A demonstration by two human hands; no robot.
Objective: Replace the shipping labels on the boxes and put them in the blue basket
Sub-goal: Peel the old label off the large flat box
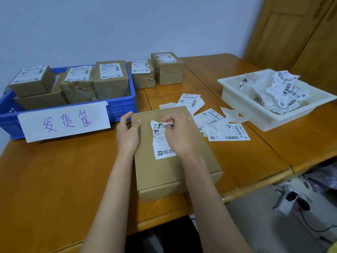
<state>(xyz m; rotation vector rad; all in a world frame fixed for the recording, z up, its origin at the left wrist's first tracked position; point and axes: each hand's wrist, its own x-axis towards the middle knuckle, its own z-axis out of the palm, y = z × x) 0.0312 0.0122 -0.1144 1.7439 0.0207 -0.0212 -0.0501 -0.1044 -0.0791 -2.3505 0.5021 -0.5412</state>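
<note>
Lying flat on the wooden table (54, 179), a cardboard box (173, 167) sits nearest the person. Its left far corner is gripped by the left hand (128, 132), while the right hand (179, 133) pinches the torn, curled top of the old label (161, 143) stuck to the lid. Just beyond, loose fresh labels (228, 133) lie beside the box. Farther left, the blue basket (120, 105) holds relabelled boxes; two stacked boxes (166, 68) stand behind, and a white tray (255, 106) of scraps sits right.
</note>
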